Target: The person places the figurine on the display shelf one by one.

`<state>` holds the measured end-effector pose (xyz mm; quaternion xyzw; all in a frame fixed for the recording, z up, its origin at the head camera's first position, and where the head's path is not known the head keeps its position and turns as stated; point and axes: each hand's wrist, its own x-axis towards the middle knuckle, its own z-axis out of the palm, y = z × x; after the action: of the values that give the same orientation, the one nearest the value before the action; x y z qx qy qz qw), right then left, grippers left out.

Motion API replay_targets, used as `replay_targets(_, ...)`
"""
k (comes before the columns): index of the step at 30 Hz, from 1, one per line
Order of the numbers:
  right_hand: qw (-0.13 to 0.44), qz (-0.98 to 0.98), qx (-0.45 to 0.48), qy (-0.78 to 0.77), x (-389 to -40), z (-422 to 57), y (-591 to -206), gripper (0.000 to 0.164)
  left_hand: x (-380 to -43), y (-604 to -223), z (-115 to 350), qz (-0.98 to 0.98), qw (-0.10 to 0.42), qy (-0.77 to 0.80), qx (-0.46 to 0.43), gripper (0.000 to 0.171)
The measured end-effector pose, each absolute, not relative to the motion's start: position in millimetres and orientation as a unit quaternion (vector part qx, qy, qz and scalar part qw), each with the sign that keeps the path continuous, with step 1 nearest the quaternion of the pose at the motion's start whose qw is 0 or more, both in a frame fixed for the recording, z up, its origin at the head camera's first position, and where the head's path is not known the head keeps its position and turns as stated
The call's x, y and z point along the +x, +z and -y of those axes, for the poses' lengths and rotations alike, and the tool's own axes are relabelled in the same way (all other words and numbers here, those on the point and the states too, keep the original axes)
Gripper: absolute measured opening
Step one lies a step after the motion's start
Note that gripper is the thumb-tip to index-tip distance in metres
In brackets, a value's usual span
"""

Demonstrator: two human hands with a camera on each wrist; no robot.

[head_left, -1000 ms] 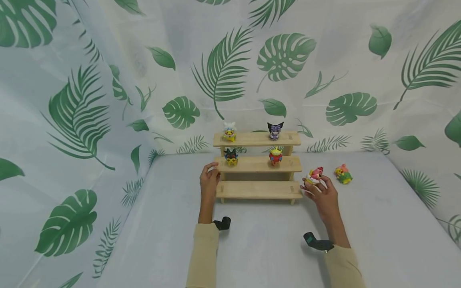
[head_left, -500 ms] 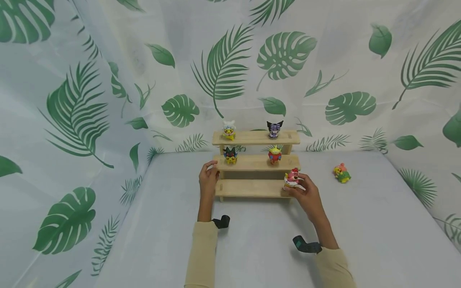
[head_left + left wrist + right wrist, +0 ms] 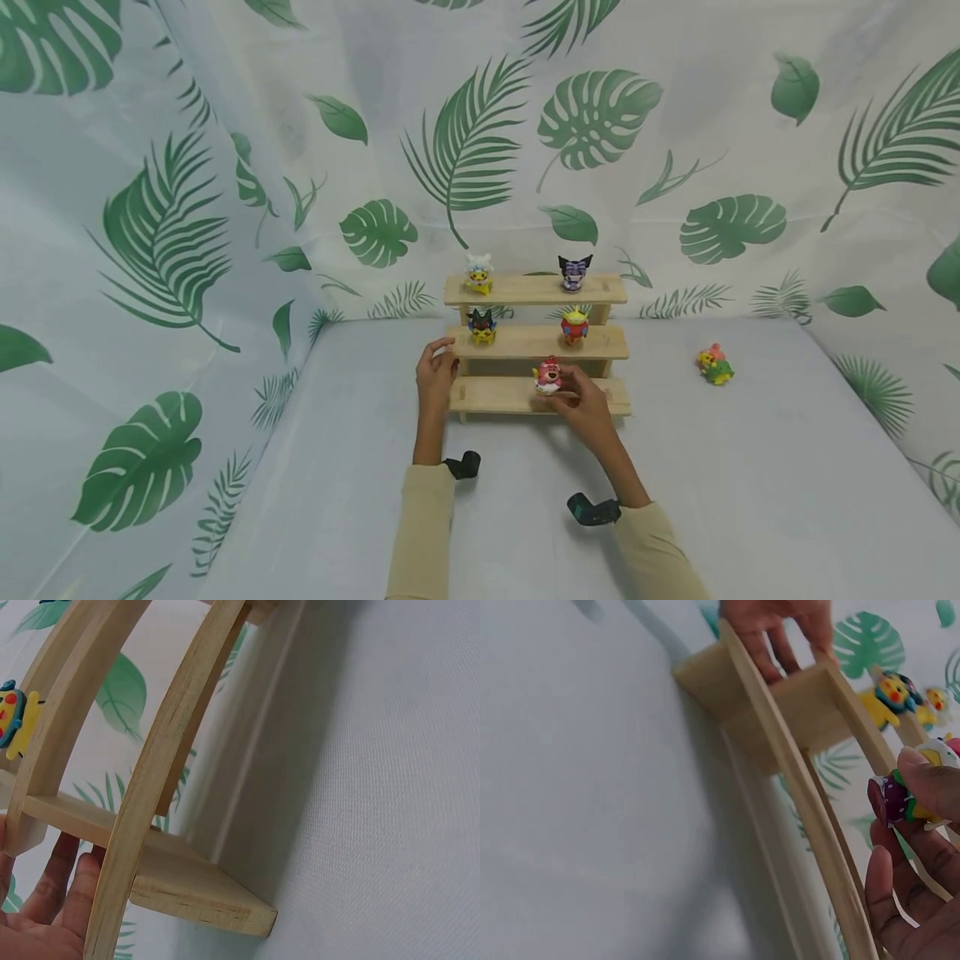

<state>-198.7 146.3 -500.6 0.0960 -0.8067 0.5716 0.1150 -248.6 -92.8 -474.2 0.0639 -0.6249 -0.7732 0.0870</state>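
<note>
A three-tier wooden display stand stands on the white-covered table in the head view. My left hand grips the left end of its middle tier; in the left wrist view, fingers reach behind the wooden edge. Between thumb and fingers, my right hand pinches a pink bear figurine over the bottom tier, near its middle. The right wrist view shows the figurine's dark purple base facing the camera, with part of the body hidden by the thumb.
On the top tier are a white-hooded yellow figurine and a purple-black one. The middle tier bears a black-eared yellow figurine and a red one. A green-and-pink figurine lies on the table to the right.
My right hand has carried the pink bear figurine leftward from beside the stand to over the bottom tier. My left hand has stayed at the stand's left end.
</note>
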Motion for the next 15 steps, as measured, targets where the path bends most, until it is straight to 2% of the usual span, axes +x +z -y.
replay_targets(7,0.121,0.803,0.12,0.571,-205.6,-122.4,-508.4,0.042,-259.0,-490.0,93.7,0.621,0.083,-0.776,0.066,0.026)
replay_targets(15,0.129,0.808,0.122,0.562,-210.5,-99.8,-514.7,0.045,-263.6,-500.8,91.0,0.621,0.106,-0.774,0.071,0.025)
